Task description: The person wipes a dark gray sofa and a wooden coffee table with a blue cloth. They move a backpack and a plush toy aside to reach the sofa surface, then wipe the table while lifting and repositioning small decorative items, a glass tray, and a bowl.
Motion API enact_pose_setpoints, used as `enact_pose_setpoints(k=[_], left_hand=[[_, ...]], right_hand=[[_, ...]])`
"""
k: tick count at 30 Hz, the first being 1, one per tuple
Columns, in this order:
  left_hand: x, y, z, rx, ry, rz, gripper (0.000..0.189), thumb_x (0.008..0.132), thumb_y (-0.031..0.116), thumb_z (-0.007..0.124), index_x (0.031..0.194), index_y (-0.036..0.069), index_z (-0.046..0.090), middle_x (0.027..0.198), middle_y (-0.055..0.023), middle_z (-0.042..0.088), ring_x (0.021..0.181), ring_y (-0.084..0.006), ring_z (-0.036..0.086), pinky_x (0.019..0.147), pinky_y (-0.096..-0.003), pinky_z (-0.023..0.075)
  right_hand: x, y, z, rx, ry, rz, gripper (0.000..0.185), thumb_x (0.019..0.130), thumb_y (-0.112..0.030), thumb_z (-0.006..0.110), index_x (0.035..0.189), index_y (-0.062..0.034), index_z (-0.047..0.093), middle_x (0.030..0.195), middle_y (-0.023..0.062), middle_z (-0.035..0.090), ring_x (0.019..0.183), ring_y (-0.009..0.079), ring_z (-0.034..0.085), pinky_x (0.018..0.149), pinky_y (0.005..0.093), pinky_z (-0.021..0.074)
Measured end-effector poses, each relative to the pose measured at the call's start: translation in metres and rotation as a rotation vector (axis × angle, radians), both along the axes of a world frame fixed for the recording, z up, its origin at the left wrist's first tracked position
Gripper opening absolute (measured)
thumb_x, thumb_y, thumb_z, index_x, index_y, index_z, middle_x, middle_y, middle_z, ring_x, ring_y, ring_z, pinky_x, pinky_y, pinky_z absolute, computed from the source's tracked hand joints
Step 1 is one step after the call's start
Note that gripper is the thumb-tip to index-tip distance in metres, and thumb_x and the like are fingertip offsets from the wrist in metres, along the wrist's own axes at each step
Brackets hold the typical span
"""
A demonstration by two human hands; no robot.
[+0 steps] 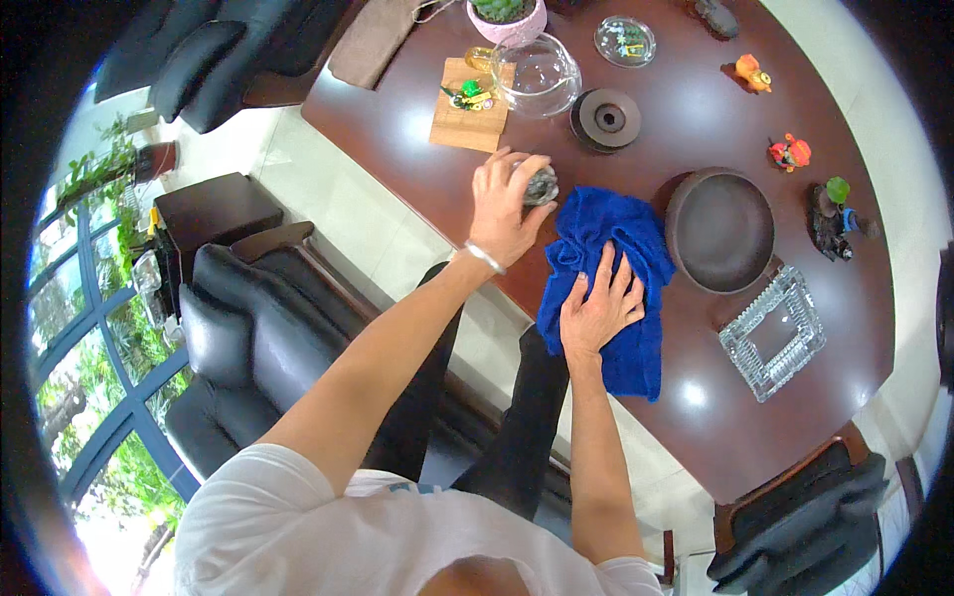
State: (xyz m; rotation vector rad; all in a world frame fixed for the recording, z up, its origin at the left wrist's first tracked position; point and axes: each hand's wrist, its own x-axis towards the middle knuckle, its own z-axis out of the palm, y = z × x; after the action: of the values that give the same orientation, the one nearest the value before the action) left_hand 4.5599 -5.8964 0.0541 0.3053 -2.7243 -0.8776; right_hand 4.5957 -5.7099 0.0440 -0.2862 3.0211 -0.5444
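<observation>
My left hand (505, 200) is closed around a small grey, stone-like lump (541, 186) near the front edge of the dark wooden table. A white band circles that wrist. Flat on a rumpled blue cloth (622, 365) rests my right hand (605, 307), its fingers spread over the folds. The cloth lies close to the table's front edge. Right of it stands a wide, dark brown round bowl (721, 231). Beyond the grey lump is a dark round lid-like piece (610, 119) with a knob or hole at its centre.
A clear glass bowl (536, 74) overlaps a wooden board (469, 127) bearing small ornaments. Farther round are a glass dish (624, 42), a pink plant pot (507, 28), an orange figurine (751, 73), a red figurine (790, 153), a dark ornament (831, 223) and a square crystal ashtray (809, 309).
</observation>
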Motion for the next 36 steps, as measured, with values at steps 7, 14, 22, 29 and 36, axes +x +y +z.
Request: enact_pose_setpoints(k=[7, 14, 22, 29, 36], left_hand=[[0.028, -0.034, -0.013, 0.058, 0.041, 0.004, 0.066, 0.078, 0.007, 0.081, 0.137, 0.006, 0.052, 0.136, -0.0167, 0.055, 0.135, -0.0421, 0.044, 0.113, -0.0516, 0.0321], [0.002, -0.008, 0.003, 0.116, -0.12, -0.538, 0.072, 0.076, 0.013, 0.081, 0.143, 0.019, 0.056, 0.138, -0.0151, 0.052, 0.138, -0.0416, 0.041, 0.113, -0.0566, 0.0312], [-0.046, 0.022, -0.017, 0.055, -0.066, -0.586, 0.089, 0.077, 0.03, 0.085, 0.155, 0.023, 0.042, 0.149, -0.0178, 0.044, 0.14, -0.0409, 0.037, 0.113, -0.0587, 0.0301], [-0.011, -0.058, 0.019, 0.324, -0.027, -0.706, 0.054, 0.079, 0.014, 0.077, 0.132, 0.012, 0.064, 0.132, -0.0125, 0.061, 0.128, -0.0352, 0.054, 0.111, -0.0517, 0.0402], [-0.044, -0.174, 0.011, -0.101, -0.119, -0.419, 0.069, 0.082, 0.042, 0.078, 0.146, 0.025, 0.057, 0.157, -0.0058, 0.046, 0.147, -0.0345, 0.034, 0.116, -0.0559, 0.0264]], right_hand=[[0.001, -0.077, -0.007, -0.056, -0.054, 0.192, 0.061, 0.086, -0.03, 0.069, 0.144, -0.0149, 0.057, 0.15, 0.0094, 0.051, 0.133, 0.0348, 0.045, 0.102, 0.0555, 0.0343], [0.07, 0.005, -0.014, 0.105, 0.016, -0.238, 0.066, 0.086, -0.027, 0.07, 0.149, -0.0204, 0.054, 0.148, 0.0144, 0.053, 0.134, 0.041, 0.046, 0.108, 0.0578, 0.0338], [0.086, 0.023, -0.027, 0.305, 0.235, -0.54, 0.04, 0.103, -0.021, 0.054, 0.133, 0.0049, 0.059, 0.155, 0.0215, 0.047, 0.12, 0.0447, 0.047, 0.106, 0.0565, 0.0365], [0.098, -0.142, -0.005, -0.076, -0.016, -0.189, 0.051, 0.083, -0.007, 0.066, 0.133, -0.0031, 0.061, 0.149, 0.0282, 0.044, 0.121, 0.049, 0.045, 0.104, 0.0553, 0.0371], [0.049, -0.225, 0.024, -0.114, -0.165, -0.07, 0.066, 0.082, -0.009, 0.074, 0.145, -0.0085, 0.055, 0.154, 0.0163, 0.041, 0.121, 0.0408, 0.049, 0.099, 0.0505, 0.0455]])
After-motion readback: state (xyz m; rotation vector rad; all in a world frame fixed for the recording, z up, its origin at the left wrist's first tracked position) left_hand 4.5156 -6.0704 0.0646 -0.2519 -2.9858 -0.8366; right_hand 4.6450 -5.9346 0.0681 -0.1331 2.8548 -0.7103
